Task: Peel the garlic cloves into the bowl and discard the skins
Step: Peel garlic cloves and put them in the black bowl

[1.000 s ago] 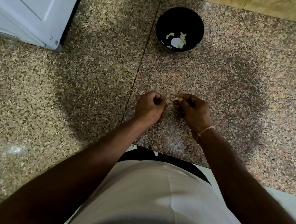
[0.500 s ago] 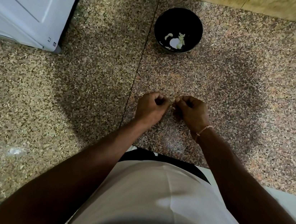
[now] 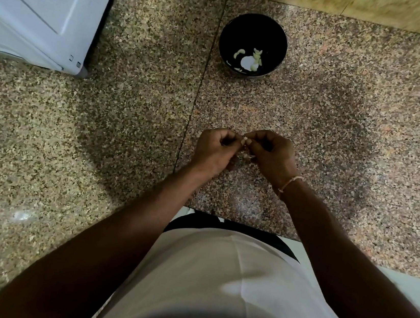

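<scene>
My left hand (image 3: 215, 150) and my right hand (image 3: 273, 156) meet over the speckled granite counter (image 3: 127, 126), fingers curled. Between their fingertips they pinch a small pale garlic clove (image 3: 245, 140), mostly hidden by the fingers. A black bowl (image 3: 255, 26) stands farther back on the counter, apart from both hands. Several peeled pale cloves (image 3: 254, 59) lie at its bottom. A few bits of skin seem to lie under my right hand, too blurred to tell.
A white appliance (image 3: 42, 3) occupies the back left corner of the counter. A tan wall (image 3: 357, 7) runs along the back. The counter's front edge lies just below my wrists, against my white shirt (image 3: 227, 281).
The two hands have closed the small gap between them and now both pinch the clove. Bowl and appliance stay where they were.
</scene>
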`<state>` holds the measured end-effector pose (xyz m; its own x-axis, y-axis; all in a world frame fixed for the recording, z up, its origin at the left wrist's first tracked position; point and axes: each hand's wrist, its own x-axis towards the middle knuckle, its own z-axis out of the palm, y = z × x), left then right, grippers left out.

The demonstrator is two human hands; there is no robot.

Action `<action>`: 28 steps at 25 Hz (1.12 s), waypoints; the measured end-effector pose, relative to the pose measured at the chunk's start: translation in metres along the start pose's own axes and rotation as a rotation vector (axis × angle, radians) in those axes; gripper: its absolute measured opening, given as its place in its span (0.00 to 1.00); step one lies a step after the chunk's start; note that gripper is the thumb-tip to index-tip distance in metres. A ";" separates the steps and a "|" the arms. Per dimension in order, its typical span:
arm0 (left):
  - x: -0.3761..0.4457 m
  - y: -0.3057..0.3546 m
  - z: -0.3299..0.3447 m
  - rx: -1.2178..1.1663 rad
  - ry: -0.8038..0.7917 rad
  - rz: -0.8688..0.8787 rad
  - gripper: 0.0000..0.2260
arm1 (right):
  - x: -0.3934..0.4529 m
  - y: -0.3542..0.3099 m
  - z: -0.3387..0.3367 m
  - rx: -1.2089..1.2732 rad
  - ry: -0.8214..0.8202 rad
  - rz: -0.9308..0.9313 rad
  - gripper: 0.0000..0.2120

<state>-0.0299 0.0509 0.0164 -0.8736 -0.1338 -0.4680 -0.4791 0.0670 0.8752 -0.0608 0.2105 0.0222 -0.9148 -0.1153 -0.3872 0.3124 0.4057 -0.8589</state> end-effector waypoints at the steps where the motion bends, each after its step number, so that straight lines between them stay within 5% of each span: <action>1: -0.001 0.001 -0.002 -0.029 -0.016 -0.008 0.07 | 0.001 -0.001 -0.001 -0.040 0.016 -0.025 0.05; 28: -0.008 0.005 -0.004 0.029 -0.002 0.133 0.04 | -0.010 -0.017 -0.009 -0.413 0.063 -0.310 0.06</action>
<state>-0.0248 0.0487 0.0246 -0.9298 -0.1196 -0.3481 -0.3610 0.1122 0.9258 -0.0596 0.2132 0.0434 -0.9659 -0.2372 -0.1036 -0.0911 0.6863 -0.7216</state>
